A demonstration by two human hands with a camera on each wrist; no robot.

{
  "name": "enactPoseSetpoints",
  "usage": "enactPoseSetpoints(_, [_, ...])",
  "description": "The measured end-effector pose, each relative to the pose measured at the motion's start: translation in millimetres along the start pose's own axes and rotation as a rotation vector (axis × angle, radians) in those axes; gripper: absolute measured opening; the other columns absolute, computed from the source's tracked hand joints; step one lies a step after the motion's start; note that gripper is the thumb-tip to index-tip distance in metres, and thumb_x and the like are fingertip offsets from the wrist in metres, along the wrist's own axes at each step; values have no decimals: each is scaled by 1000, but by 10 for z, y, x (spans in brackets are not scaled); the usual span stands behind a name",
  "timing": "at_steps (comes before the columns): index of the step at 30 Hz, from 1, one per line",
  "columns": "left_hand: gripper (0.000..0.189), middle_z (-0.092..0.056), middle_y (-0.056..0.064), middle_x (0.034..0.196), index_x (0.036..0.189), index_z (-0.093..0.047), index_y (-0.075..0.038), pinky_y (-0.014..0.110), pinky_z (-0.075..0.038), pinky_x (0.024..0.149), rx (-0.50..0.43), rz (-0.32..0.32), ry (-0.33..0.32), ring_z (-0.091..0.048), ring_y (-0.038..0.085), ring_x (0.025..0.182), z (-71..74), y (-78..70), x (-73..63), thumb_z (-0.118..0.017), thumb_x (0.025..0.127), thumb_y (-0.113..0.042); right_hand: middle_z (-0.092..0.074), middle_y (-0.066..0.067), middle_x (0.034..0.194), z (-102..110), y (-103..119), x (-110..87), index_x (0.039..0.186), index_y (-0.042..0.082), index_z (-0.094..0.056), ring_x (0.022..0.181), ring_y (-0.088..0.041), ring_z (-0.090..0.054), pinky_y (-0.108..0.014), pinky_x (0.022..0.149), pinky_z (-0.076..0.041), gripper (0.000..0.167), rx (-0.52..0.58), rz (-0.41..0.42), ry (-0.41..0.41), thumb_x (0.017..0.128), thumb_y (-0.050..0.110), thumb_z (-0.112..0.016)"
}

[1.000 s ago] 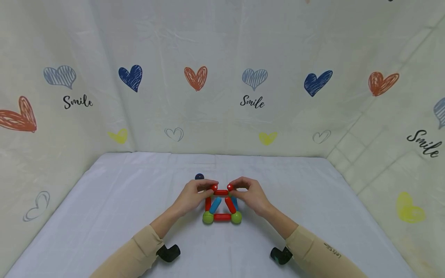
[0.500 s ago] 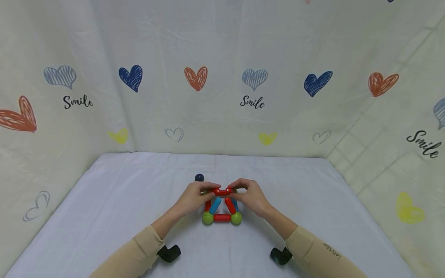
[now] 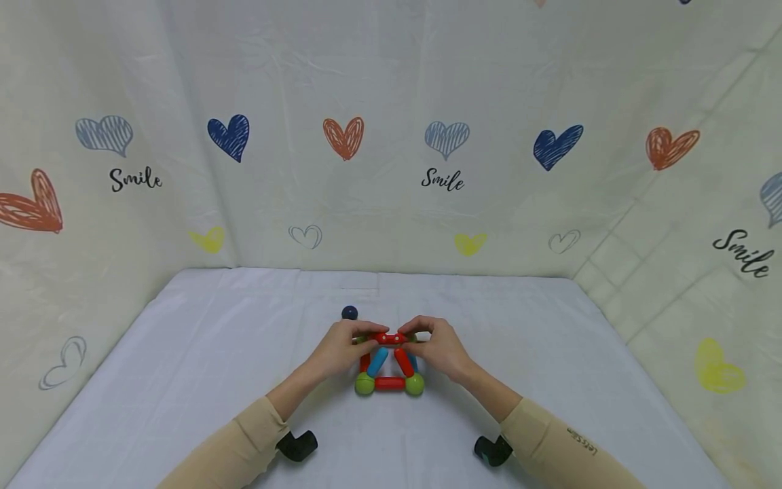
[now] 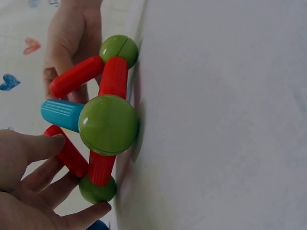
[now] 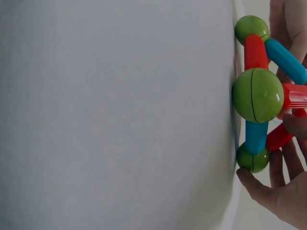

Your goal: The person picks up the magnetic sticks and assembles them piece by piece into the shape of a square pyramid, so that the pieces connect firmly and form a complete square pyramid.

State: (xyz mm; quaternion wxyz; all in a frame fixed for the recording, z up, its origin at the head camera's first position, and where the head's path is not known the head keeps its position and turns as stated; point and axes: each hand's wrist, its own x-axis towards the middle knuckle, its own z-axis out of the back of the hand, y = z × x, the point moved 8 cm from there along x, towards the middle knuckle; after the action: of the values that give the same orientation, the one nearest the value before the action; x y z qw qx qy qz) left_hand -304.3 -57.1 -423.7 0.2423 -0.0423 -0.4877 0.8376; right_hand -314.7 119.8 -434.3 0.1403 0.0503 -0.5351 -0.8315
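In the middle of the white table stands a frame of several green balls (image 3: 364, 384) joined by red and blue magnetic rods, one red rod (image 3: 390, 384) along its near side. From the near balls a blue rod (image 3: 377, 362) and a red rod (image 3: 404, 362) lean inward. My left hand (image 3: 339, 346) pinches a red rod (image 4: 72, 155) that leans from the far left ball (image 4: 97, 189), a fingertip at that ball. Mirroring it, my right hand (image 3: 441, 346) pinches another red rod (image 5: 279, 138) at the far right ball (image 5: 253, 158). Fingers partly hide both held rods.
A dark blue ball (image 3: 349, 312) sits just behind my left hand. Black wrist cameras (image 3: 296, 445) show below both forearms. Behind the table's far edge hangs a pale curtain (image 3: 391, 204) printed with hearts.
The upper ends of the two pinched red rods have come lower and closer together, tilting inward. Both hands dipped slightly with them; the rest of the frame stays in place.
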Motion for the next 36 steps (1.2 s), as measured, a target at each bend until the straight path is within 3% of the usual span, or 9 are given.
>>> enactPoseSetpoints(15, [30, -71, 2, 124, 129, -71, -7, 57, -48, 102, -11, -26, -4, -61, 28, 118, 28, 23, -11, -68, 99, -7, -71, -3, 106, 90, 0, -36, 109, 7, -73, 108, -26, -63, -45, 96, -54, 20, -2, 14, -31, 91, 0, -75])
enactPoseSetpoints(19, [28, -70, 5, 123, 126, -72, -11, 57, -48, 101, 2, 1, -56, -60, 28, 119, 105, 63, -17, -69, 98, -10, -70, -2, 107, 144, -47, -54, 113, 6, -71, 104, -24, -64, -38, 87, -57, 23, -20, -32, -71, 91, 3, -76])
enactPoseSetpoints(23, [25, -70, 9, 121, 121, -72, -15, 51, -51, 98, 14, 20, -138, -62, 26, 114, 232, 126, -9, -71, 97, -9, -67, -9, 111, 169, -138, -82, 123, 0, -65, 100, -26, -64, -36, 81, -60, 30, 46, -122, -78, 94, 6, -73])
enactPoseSetpoints(29, [26, -68, 12, 120, 121, -70, -11, 43, -54, 96, 7, 40, -224, -62, 24, 107, 407, 244, 32, -73, 95, -5, -61, -17, 117, 159, -237, -123, 132, -3, -55, 99, -29, -66, -40, 82, -60, 38, 150, -243, -51, 100, 11, -67])
enactPoseSetpoints(36, [30, -64, 13, 124, 126, -66, -7, 46, -52, 98, 18, 120, -279, -59, 29, 114, 546, 390, 103, -72, 97, -9, -61, -16, 116, 124, -278, -145, 137, -4, -51, 98, -27, -65, -40, 83, -60, 45, 167, -296, -1, 97, 7, -69])
